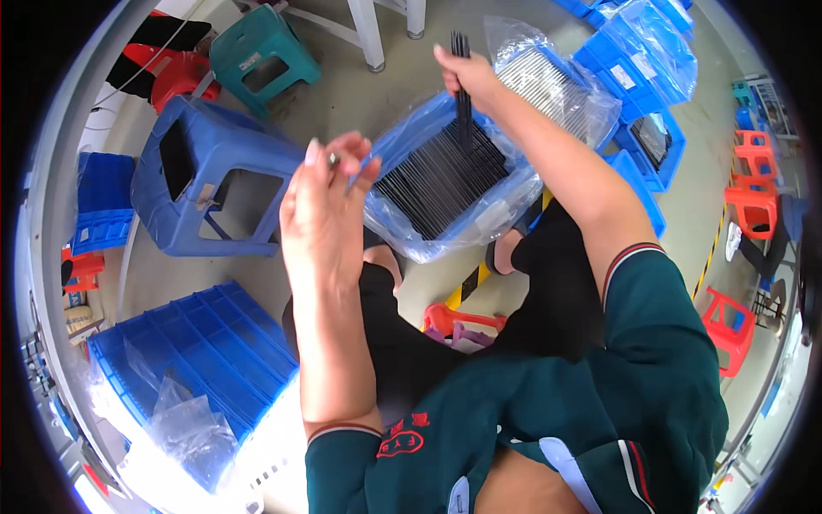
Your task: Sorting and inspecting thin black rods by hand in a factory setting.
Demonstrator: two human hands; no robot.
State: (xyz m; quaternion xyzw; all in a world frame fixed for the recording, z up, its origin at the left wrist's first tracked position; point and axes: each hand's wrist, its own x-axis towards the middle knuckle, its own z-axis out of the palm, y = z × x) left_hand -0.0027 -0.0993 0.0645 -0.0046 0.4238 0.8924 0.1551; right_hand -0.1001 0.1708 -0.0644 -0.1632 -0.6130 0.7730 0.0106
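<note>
My right hand [476,79] is closed round a bundle of thin black rods [463,107]. It holds them upright above a blue bin [394,146] lined with clear plastic, and their lower ends reach down to its contents. Many more thin black rods [437,184] lie side by side in that bin. Left of the bin, my left hand [324,210] is raised with its fingers curled. A small dark, shiny spot shows between those fingers, too small to name.
Beyond the bin, another plastic-lined bin holds pale rods [548,86]. Blue crates [638,64] stand at the far right. On the left are a blue stool [214,137] bearing a black phone-like slab [176,161], a green stool [265,56] and a blue crate [205,343].
</note>
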